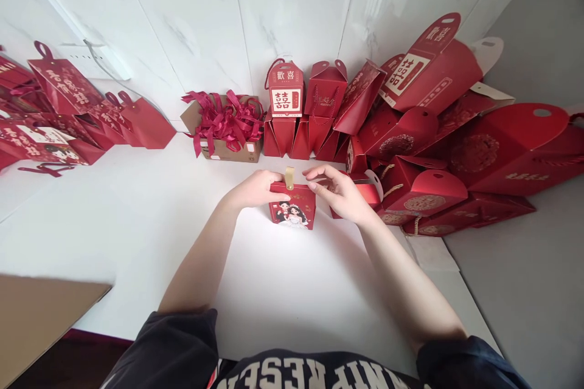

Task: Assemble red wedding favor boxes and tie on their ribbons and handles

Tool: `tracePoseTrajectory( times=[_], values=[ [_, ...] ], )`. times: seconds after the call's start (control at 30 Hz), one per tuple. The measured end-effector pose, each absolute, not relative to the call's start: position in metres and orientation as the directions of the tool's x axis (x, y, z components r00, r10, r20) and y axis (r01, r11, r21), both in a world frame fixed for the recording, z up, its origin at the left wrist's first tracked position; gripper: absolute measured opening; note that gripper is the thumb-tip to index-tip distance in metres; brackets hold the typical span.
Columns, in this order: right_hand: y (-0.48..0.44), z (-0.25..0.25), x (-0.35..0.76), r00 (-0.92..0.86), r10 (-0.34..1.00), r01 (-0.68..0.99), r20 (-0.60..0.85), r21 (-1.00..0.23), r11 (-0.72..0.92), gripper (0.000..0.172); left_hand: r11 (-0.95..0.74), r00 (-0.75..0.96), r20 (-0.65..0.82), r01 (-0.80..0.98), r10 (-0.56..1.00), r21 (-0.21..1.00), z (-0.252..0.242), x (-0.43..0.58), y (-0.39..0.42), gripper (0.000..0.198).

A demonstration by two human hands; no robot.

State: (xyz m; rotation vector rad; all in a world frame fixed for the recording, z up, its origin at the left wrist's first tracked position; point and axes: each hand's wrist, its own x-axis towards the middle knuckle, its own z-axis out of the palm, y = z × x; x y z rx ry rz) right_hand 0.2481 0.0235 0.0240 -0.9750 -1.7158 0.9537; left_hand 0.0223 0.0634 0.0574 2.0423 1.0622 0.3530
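Red gift box [301,202] with cartoon bride and groom on its front, mid-way along the white tabletop [132,213]; gold strap [289,178] at top. Left hand [261,188] grips its upper left, thumb across the front. Right hand [338,192]: fingers curved, parted from thumb, at upper right corner; contact unclear. Just behind: cardboard box [228,154] of magenta ribbons [232,121].
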Motion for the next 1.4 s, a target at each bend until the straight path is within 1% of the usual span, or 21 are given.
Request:
tracePoseTrajectory(
  times=[0.07, 0.13, 0.23, 0.3, 0.33, 0.4, 0.43, 0.5, 0.53, 0.57, 0.6, 0.63, 0.67, 0.77, 0.87, 0.93, 1.03, 1.1, 1.2, 1.3, 1.4],
  values=[
    [0.023, 0.026, 0.250, -0.234, 0.920, 0.212, 0.314, -0.907, 0.364, 0.022, -0.335, 0.587, -0.108, 0.593, 0.803, 0.733, 0.059, 0.013, 0.068, 0.023],
    [0.021, 0.028, 0.251, -0.235, 0.919, 0.251, 0.317, -0.893, 0.373, 0.021, -0.343, 0.557, -0.115, 0.647, 0.823, 0.681, 0.063, 0.000, 0.072, 0.021],
    [0.019, 0.030, 0.251, -0.257, 0.914, 0.294, 0.314, -0.875, 0.384, 0.022, -0.349, 0.464, -0.093, 0.769, 0.881, 0.536, 0.074, -0.034, 0.078, 0.023],
    [0.017, 0.030, 0.251, -0.275, 0.909, 0.296, 0.312, -0.872, 0.389, 0.021, -0.298, 0.335, -0.013, 0.853, 0.942, 0.430, 0.081, -0.066, 0.080, 0.022],
    [0.016, 0.030, 0.250, -0.284, 0.906, 0.295, 0.314, -0.870, 0.395, 0.020, -0.227, 0.238, 0.020, 0.894, 0.971, 0.386, 0.084, -0.085, 0.081, 0.021],
    [0.015, 0.030, 0.249, -0.306, 0.897, 0.294, 0.319, -0.865, 0.408, 0.019, 0.004, -0.031, 0.074, 0.941, 0.997, 0.340, 0.086, -0.123, 0.081, 0.019],
    [0.014, 0.030, 0.249, -0.313, 0.895, 0.295, 0.317, -0.864, 0.409, 0.019, 0.121, -0.176, 0.119, 0.923, 0.977, 0.366, 0.084, -0.141, 0.081, 0.021],
    [0.014, 0.030, 0.246, -0.325, 0.894, 0.299, 0.308, -0.863, 0.407, 0.018, 0.235, -0.332, 0.203, 0.890, 0.921, 0.391, 0.071, -0.172, 0.083, 0.037],
    [0.014, 0.029, 0.244, -0.330, 0.894, 0.301, 0.304, -0.863, 0.405, 0.018, 0.306, -0.441, 0.253, 0.847, 0.861, 0.434, 0.061, -0.183, 0.084, 0.052],
    [0.013, 0.027, 0.241, -0.336, 0.892, 0.301, 0.301, -0.863, 0.405, 0.017, 0.347, -0.518, 0.274, 0.801, 0.810, 0.488, 0.049, -0.193, 0.086, 0.073],
    [0.013, 0.023, 0.236, -0.346, 0.889, 0.299, 0.300, -0.863, 0.408, 0.016, 0.353, -0.562, 0.273, 0.758, 0.781, 0.548, 0.035, -0.199, 0.088, 0.090],
    [0.012, 0.018, 0.229, -0.362, 0.884, 0.294, 0.296, -0.864, 0.409, 0.015, 0.368, -0.617, 0.252, 0.697, 0.746, 0.616, 0.020, -0.204, 0.090, 0.098],
    [0.012, 0.010, 0.221, -0.384, 0.875, 0.284, 0.294, -0.864, 0.415, 0.014, 0.400, -0.655, 0.224, 0.659, 0.721, 0.637, 0.006, -0.207, 0.093, 0.099],
    [0.009, -0.025, 0.193, -0.494, 0.834, 0.267, 0.247, -0.869, 0.416, 0.012, 0.493, -0.714, 0.139, 0.598, 0.687, 0.632, -0.024, -0.212, 0.104, 0.088],
    [0.005, -0.061, 0.170, -0.624, 0.753, 0.257, 0.209, -0.855, 0.450, 0.015, 0.550, -0.748, 0.137, 0.586, 0.649, 0.596, -0.033, -0.222, 0.114, 0.078],
    [0.004, -0.075, 0.163, -0.632, 0.744, 0.256, 0.218, -0.847, 0.466, 0.014, 0.573, -0.769, 0.157, 0.580, 0.620, 0.578, -0.030, -0.232, 0.118, 0.075],
    [0.003, -0.081, 0.163, -0.626, 0.745, 0.250, 0.229, -0.846, 0.470, 0.015, 0.626, -0.816, 0.172, 0.542, 0.552, 0.562, -0.024, -0.249, 0.120, 0.072],
    [0.003, -0.079, 0.166, -0.626, 0.747, 0.249, 0.223, -0.851, 0.463, 0.016, 0.666, -0.848, 0.163, 0.502, 0.504, 0.552, -0.022, -0.259, 0.122, 0.071],
    [0.005, -0.078, 0.167, -0.625, 0.750, 0.256, 0.216, -0.851, 0.458, 0.016, 0.709, -0.874, 0.102, 0.448, 0.475, 0.544, -0.019, -0.270, 0.131, 0.072],
    [0.006, -0.080, 0.166, -0.624, 0.747, 0.250, 0.230, -0.847, 0.469, 0.016, 0.732, -0.886, 0.058, 0.415, 0.460, 0.541, -0.018, -0.278, 0.144, 0.080],
    [0.007, -0.082, 0.164, -0.627, 0.740, 0.249, 0.242, -0.838, 0.486, 0.016, 0.719, -0.877, 0.068, 0.433, 0.476, 0.544, -0.020, -0.284, 0.155, 0.089]
  ],
)
